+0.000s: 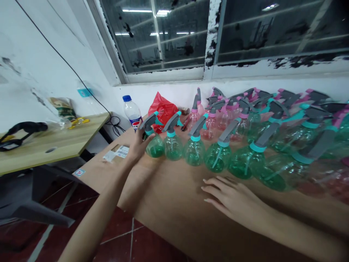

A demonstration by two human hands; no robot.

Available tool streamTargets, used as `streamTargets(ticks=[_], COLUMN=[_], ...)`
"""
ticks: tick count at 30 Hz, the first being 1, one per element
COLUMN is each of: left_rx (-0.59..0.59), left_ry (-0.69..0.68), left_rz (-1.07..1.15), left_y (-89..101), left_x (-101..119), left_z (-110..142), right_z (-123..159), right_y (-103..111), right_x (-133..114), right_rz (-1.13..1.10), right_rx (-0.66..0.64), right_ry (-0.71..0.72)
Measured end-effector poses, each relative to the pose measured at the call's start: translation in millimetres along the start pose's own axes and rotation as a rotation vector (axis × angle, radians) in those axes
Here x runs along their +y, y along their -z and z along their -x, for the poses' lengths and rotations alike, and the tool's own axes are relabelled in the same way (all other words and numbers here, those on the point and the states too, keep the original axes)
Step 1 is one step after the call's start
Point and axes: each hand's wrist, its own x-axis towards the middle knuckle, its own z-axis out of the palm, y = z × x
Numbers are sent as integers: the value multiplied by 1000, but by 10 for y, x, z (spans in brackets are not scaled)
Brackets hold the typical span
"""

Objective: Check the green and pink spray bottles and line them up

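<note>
At the left end of a row of green spray bottles, my left hand [139, 142] is closed around the neck of the end spray bottle [155, 146], which stands upright. Its grey head with a turquoise collar shows above my fingers. Beside it is a second green spray bottle [173, 147], apart from my hand. My right hand [227, 194] is open, palm down, fingers spread low over the table in front of the row. A green spray bottle [218, 158] with a grey and turquoise head is among those nearest to its fingertips.
Several pink spray bottles [209, 127] crowd behind the green ones along the wall. A red plastic bag [163, 109] and a blue-capped drink bottle [131, 111] stand near the left end. Labels [121, 151] lie on the brown table [163, 189]. Headphones [24, 129] rest on another table.
</note>
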Motion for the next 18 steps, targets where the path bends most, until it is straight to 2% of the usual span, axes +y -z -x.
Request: streamTargets(ticks=[4, 7, 10, 12, 14, 18], left_rx=[81, 238, 392, 385, 314, 158], left_ry=[9, 28, 41, 43, 35, -1], left_rz=[-34, -74, -120, -130, -132, -160], left_y=[106, 173, 156, 88, -20, -292], left_x=[-63, -34, 95, 206, 311, 457], left_z=[132, 333, 562, 670, 717, 641], right_z=[88, 186, 293, 359, 417, 521], right_y=[14, 49, 87, 109, 133, 196], right_x=[-6, -15, -33, -53, -82, -165], right_rz=[11, 31, 63, 70, 68, 80], right_rx=[17, 36, 53, 69, 85, 120], right_ry=[-9, -5, -12, -28, -40, -28])
